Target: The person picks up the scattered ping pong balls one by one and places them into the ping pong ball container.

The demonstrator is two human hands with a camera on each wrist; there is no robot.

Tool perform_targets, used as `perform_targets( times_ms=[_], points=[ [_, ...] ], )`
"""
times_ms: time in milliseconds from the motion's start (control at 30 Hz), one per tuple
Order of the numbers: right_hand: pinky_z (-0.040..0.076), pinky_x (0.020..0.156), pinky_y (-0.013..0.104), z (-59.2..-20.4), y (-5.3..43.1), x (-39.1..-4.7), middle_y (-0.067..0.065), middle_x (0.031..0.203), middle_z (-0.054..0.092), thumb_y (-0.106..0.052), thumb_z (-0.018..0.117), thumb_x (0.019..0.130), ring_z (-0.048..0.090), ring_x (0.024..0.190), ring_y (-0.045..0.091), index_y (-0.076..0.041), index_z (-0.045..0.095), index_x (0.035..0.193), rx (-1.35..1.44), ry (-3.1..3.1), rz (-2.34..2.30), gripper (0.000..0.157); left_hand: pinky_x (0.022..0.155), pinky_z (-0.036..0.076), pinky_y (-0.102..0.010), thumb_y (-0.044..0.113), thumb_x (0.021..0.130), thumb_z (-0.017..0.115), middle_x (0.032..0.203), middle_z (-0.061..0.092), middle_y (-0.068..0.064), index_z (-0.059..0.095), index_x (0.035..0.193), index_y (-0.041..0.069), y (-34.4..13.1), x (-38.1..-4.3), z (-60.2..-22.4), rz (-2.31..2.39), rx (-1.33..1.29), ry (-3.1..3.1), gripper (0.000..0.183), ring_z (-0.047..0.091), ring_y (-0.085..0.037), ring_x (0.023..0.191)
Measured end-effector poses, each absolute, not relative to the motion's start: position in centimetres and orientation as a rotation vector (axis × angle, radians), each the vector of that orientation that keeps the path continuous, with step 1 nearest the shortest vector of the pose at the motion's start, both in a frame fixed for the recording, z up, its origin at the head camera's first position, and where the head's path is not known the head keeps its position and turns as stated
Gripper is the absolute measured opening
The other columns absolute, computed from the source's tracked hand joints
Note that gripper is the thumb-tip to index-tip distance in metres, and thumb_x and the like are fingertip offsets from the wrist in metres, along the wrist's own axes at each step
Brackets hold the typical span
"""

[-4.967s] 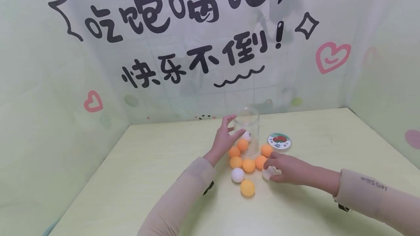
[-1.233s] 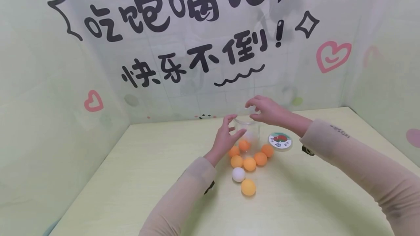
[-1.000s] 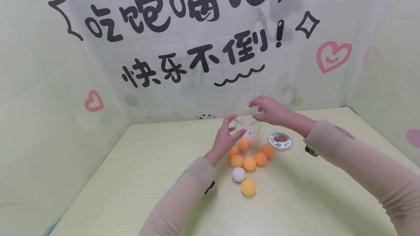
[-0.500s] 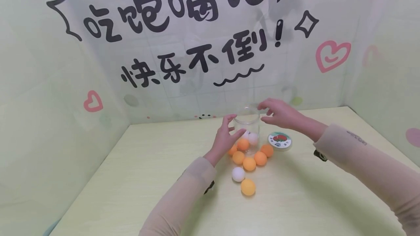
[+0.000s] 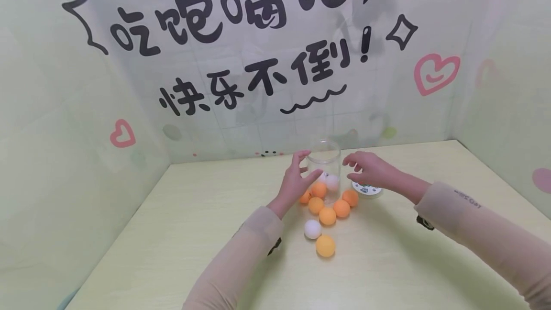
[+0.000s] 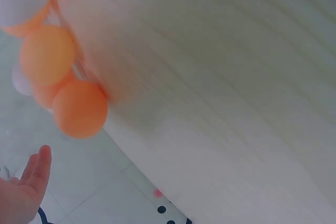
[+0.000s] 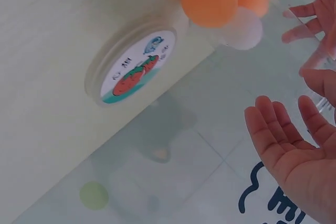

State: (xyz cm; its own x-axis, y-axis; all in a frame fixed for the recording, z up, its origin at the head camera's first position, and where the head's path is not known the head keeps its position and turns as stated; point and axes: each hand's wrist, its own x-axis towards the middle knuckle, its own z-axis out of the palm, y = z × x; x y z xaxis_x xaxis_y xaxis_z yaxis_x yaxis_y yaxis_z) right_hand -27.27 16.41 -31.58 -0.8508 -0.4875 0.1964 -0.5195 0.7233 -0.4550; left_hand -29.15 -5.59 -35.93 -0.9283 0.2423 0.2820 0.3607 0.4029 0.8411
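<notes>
"Where's the jar?"

"The clear jar (image 5: 330, 164) stands upright near the table's (image 5: 206, 214) far edge, long axis vertical, round mouth upward. The left hand (image 5: 292, 181) holds its left side, thumb and fingers set apart around the wall."

"And the right hand (image 5: 368, 169)?"

"Holding nothing. Its fingers bend loosely, parted from the thumb, just right of the jar and partly covering the lid (image 7: 131, 72) in the head view."

"Which loose balls are closest to it?"

"The two right-hand orange balls (image 5: 350, 198). They lie lower, toward the near edge from that hand, and it's nearer to them than the left. The jar's mouth is leftward and higher."

"What's everything made of?"

"The jar's smooth; glass or plastic, I can't tell. The balls look light and matte, two white balls (image 5: 332, 182) sitting inside. The lid's a flat disc printed with red fruit; the tabletop shows faint wood grain."
</notes>
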Motion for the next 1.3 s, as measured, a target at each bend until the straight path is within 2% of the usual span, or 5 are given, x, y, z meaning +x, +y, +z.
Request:
perform_targets(
  times_ms=[300,533,800,1067,1300],
  points=[
    [0.050,0.070,0.035,-34.4,16.6,-27.6,0.019,0.092,0.060,-0.005,0.064,0.079,0.057,0.078,0.025,0.006,0.059,0.105,0.853,-2.898,0.796,0.029,0.091,0.047,-0.042,0.031,0.086,0.064,0.144,0.035,-0.003,0.033,0.134,0.019,-5.7,-28.9,-35.8,-1.564,-0.550,-2.535,0.059,0.050,-0.034,0.117],
    [0.050,0.074,0.040,-35.8,16.4,-27.4,0.019,0.096,0.059,-0.005,0.063,0.079,0.057,0.087,0.031,0.004,0.060,0.107,0.882,-2.964,0.772,0.030,0.090,0.048,-0.042,0.030,0.086,0.063,0.144,0.035,-0.003,0.033,0.134,0.019,-5.6,-28.9,-35.8,-1.557,-0.548,-2.535,0.058,0.050,-0.033,0.117],
    [0.044,0.065,0.028,-37.1,16.3,-27.3,0.010,0.089,0.060,-0.004,0.066,0.074,0.052,0.075,0.018,0.001,0.065,0.100,0.942,-2.911,0.641,0.027,0.092,0.046,-0.044,0.031,0.086,0.064,0.144,0.035,-0.003,0.033,0.135,0.019,-5.6,-28.9,-35.9,-1.560,-0.552,-2.535,0.059,0.050,-0.034,0.117],
    [0.048,0.080,0.041,-38.2,16.5,-27.2,0.012,0.095,0.061,-0.002,0.066,0.074,0.055,0.090,0.027,0.003,0.063,0.101,1.006,-2.860,0.661,0.028,0.091,0.047,-0.042,0.031,0.086,0.064,0.144,0.035,-0.004,0.033,0.134,0.020,-5.6,-29.0,-36.0,-1.551,-0.554,-2.535,0.058,0.051,-0.034,0.117],
    [0.048,0.077,0.038,-38.2,16.5,-27.1,0.012,0.092,0.061,-0.004,0.068,0.074,0.055,0.086,0.025,0.003,0.063,0.100,1.028,-2.823,0.635,0.027,0.091,0.047,-0.042,0.031,0.086,0.064,0.144,0.035,-0.003,0.033,0.134,0.020,-5.6,-28.9,-35.9,-1.554,-0.550,-2.539,0.058,0.050,-0.034,0.117]
  ],
)
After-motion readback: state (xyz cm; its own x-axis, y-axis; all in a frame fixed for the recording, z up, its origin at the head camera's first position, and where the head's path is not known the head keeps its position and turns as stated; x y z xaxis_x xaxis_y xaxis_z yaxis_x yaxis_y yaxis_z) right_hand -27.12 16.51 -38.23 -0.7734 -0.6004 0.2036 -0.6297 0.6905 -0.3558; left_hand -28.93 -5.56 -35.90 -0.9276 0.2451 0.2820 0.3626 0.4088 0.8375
